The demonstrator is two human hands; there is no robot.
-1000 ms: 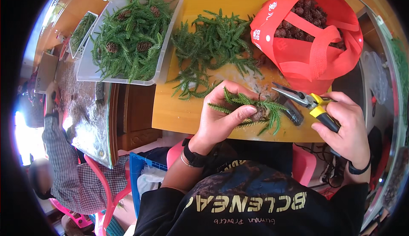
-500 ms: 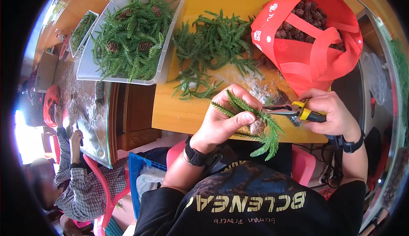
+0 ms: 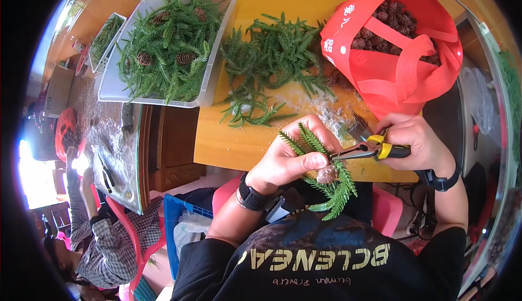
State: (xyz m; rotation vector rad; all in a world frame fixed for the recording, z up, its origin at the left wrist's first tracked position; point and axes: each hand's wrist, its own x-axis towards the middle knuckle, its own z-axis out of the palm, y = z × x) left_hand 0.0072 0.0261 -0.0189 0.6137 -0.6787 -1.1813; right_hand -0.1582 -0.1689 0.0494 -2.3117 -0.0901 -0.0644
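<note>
My left hand (image 3: pixel 293 157) pinches a green conifer sprig (image 3: pixel 329 184) with a small brown pine cone (image 3: pixel 326 175) at its base, held over the near edge of the yellow table (image 3: pixel 234 143). My right hand (image 3: pixel 416 143) grips yellow-handled pliers (image 3: pixel 370 150), whose jaws point left and reach the sprig next to my left thumb. Both wrists carry black bands.
A pile of loose green sprigs (image 3: pixel 272 61) lies mid-table. A clear plastic bin (image 3: pixel 215 51) of sprigs and cones stands at the left, a red bag (image 3: pixel 402 83) of pine cones at the right. Another person (image 3: pixel 103 241) sits at lower left by a glass-topped table (image 3: pixel 117 154).
My right hand has brought the pliers leftward to the sprig. The sprig has turned in my left hand and now hangs lower, its cone showing.
</note>
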